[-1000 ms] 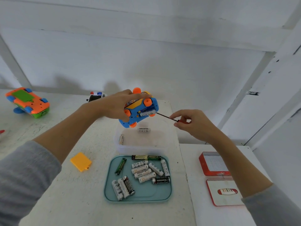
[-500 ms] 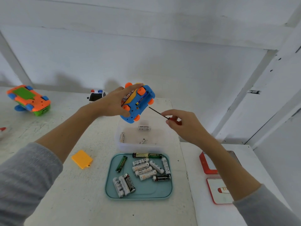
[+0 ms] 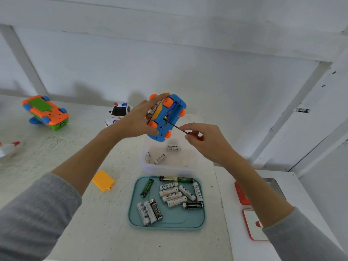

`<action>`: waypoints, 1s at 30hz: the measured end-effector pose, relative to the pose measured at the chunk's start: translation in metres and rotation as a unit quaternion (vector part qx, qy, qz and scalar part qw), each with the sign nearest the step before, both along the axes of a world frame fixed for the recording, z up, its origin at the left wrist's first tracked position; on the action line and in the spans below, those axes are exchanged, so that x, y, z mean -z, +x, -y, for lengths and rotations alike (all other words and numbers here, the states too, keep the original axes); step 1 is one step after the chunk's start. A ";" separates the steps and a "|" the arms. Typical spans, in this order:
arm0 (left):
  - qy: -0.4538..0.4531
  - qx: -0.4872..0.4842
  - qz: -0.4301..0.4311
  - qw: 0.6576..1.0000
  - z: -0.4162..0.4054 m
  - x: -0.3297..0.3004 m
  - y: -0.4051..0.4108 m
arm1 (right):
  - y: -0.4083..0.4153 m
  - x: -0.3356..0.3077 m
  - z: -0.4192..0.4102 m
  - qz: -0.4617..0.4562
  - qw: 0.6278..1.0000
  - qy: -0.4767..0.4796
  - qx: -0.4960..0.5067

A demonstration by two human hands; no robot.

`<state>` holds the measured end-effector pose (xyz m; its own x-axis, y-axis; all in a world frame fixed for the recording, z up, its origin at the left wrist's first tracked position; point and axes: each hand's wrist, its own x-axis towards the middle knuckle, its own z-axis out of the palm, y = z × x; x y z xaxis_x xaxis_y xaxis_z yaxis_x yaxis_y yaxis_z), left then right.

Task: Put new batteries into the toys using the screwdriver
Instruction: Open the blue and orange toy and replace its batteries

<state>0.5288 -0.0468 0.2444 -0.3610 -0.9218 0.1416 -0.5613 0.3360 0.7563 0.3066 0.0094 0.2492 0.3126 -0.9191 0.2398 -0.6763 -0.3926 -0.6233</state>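
— Two hands are up over the worktop. What do they hold?

— The left hand grips the blue car, belly up, above the clear box. The right hand pinches the screwdriver by its red handle.

— Where is the tip?

— It touches the car at the near end of the open battery slot. One battery sits in that slot.

— What is in the clear box?

— Three batteries lie in it. It sits right under the car.

— And the tray?

— It is just in front of the clear box, with many batteries in it.

— Anything else?

— A yellow lid lies left of the tray. An orange car lies upside down far left of the blue car. A police car stands behind the left hand. Red things lie right of the tray.
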 end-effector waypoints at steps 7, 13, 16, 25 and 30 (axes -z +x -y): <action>-0.025 -0.023 -0.070 0.997 -0.004 0.005 -0.006 | 0.006 0.006 -0.003 0.031 0.999 -0.034 0.024; -0.015 -0.047 -0.164 0.985 -0.013 0.011 -0.019 | 0.014 0.027 -0.007 0.038 0.995 -0.086 0.037; -0.011 -0.037 -0.160 0.986 -0.012 0.012 -0.018 | 0.013 0.030 -0.009 0.047 0.994 -0.087 0.040; 0.021 0.027 -0.083 0.996 -0.005 0.001 0.006 | -0.003 0.007 -0.003 0.080 0.988 -0.100 0.085; 0.037 0.062 -0.055 0.996 -0.006 0.000 0.006 | -0.005 -0.002 0.001 0.050 0.992 -0.090 0.072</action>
<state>0.5353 -0.0409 0.2448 -0.4587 -0.8804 0.1203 -0.4307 0.3386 0.8366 0.3015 0.0084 0.2509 0.1469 -0.8918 0.4280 -0.6722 -0.4074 -0.6181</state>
